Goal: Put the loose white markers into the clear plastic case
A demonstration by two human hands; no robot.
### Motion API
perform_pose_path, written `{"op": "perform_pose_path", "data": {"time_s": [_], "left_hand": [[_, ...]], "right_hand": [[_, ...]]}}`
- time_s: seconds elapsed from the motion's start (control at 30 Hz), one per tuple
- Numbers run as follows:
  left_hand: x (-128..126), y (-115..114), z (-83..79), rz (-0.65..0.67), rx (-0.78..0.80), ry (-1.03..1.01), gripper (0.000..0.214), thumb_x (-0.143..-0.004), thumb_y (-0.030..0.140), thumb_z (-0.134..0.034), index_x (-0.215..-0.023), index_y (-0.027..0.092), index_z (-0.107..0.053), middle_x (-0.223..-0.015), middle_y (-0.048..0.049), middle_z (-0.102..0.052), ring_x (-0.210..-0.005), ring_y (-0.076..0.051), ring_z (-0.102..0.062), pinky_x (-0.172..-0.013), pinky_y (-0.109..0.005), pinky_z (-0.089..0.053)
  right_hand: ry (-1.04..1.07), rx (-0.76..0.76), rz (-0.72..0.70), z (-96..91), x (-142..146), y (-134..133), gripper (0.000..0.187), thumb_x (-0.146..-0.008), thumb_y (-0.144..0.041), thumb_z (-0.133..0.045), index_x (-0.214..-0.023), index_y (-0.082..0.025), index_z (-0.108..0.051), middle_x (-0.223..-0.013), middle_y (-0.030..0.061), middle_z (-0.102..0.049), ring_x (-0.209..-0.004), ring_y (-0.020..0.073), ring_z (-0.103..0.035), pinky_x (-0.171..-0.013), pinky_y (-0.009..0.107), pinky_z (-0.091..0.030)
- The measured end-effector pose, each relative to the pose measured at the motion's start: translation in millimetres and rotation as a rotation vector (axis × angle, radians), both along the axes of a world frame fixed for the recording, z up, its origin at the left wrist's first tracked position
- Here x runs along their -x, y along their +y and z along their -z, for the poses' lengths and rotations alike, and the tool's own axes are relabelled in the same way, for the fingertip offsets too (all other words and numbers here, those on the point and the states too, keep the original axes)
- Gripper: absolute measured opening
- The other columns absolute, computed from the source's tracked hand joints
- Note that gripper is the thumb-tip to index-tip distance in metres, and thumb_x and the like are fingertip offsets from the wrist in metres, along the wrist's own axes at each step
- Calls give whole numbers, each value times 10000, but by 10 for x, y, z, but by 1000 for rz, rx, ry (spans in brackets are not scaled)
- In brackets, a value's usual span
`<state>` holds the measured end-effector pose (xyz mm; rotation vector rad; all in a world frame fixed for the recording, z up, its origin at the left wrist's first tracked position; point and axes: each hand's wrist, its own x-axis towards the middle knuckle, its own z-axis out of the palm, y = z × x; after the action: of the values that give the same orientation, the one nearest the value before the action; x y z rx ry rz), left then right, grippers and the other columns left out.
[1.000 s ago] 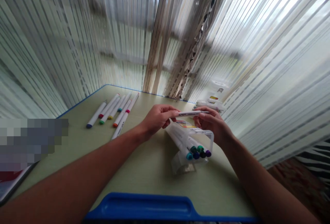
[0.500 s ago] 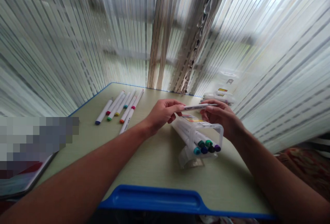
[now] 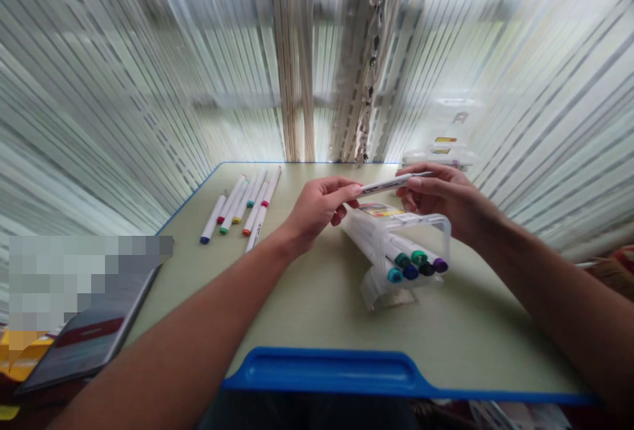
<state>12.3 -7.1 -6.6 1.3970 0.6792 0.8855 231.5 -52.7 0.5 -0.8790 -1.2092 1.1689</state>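
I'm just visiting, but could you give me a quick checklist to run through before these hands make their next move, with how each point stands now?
1. White marker held securely: ok; left hand pinches one end, right hand the other.
2. Cap on the marker's right-hand end: cannot tell; fingers and blur hide it.
3. Clear case open at its near end: ok; coloured marker ends show there.
4. Space at that opening: ok; a gap shows above the markers inside.
5. Loose markers all fully visible: not ok; the left forearm partly covers the nearest.
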Motion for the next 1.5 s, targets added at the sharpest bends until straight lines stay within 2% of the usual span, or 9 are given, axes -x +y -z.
{"op": "perform_pose_path", "data": {"time_s": [0.13, 0.4, 0.77, 1.07, 1.23, 1.5], "left_hand": [[2, 8, 6, -3, -1, 1, 206, -796, 303, -732, -914, 134, -738, -702, 4, -638, -477, -41, -444, -452, -193, -300], [-2, 4, -1, -18, -26, 22, 195, -804, 287, -728, -924, 133, -737, -729, -5, -658, -480, -38, -445, -450, -191, -303], [-9, 5, 4, -20, -47, 26, 227, -796, 305, -742, -929, 122, -740, -731, -14, -657, -484, -41, -442, -450, -189, -315], [-51, 35, -2, -44, -66, 4, 158, -796, 244, -733, -859, 100, -746, -717, -42, -666, -464, -49, -445, -416, -189, -321], [-58, 39, -4, -36, -87, 24, 133, -830, 224, -700, -855, 102, -749, -703, -39, -665, -459, -49, -435, -411, -189, -324], [-71, 36, 14, -39, -71, 28, 133, -837, 219, -702, -871, 98, -745, -701, -37, -671, -459, -49, -440, -405, -190, -324]], "right_hand": [[13, -1, -14, 19, -13, 9, 213, -682, -276, -878, -854, -193, -785, -641, 15, -715, -477, 112, -585, -427, 240, -437], [6, -35, -5, 17, 0, 8, 181, -680, -260, -876, -812, -184, -778, -602, 8, -698, -452, 89, -583, -419, 205, -411], [-32, -28, 31, 28, -21, -4, 132, -730, -219, -836, -830, -188, -756, -655, 2, -696, -489, 92, -580, -453, 227, -442], [-151, -49, 103, 39, -33, 22, 217, -686, -343, -825, -822, -219, -711, -662, -35, -696, -480, 70, -541, -478, 218, -436], [-127, -2, 121, 14, -11, 4, 214, -656, -316, -842, -798, -218, -717, -616, -41, -683, -467, 73, -541, -464, 214, -426], [-110, -9, 116, 23, -22, 8, 207, -643, -301, -852, -788, -213, -734, -589, -25, -687, -458, 85, -558, -451, 209, -428]]}}
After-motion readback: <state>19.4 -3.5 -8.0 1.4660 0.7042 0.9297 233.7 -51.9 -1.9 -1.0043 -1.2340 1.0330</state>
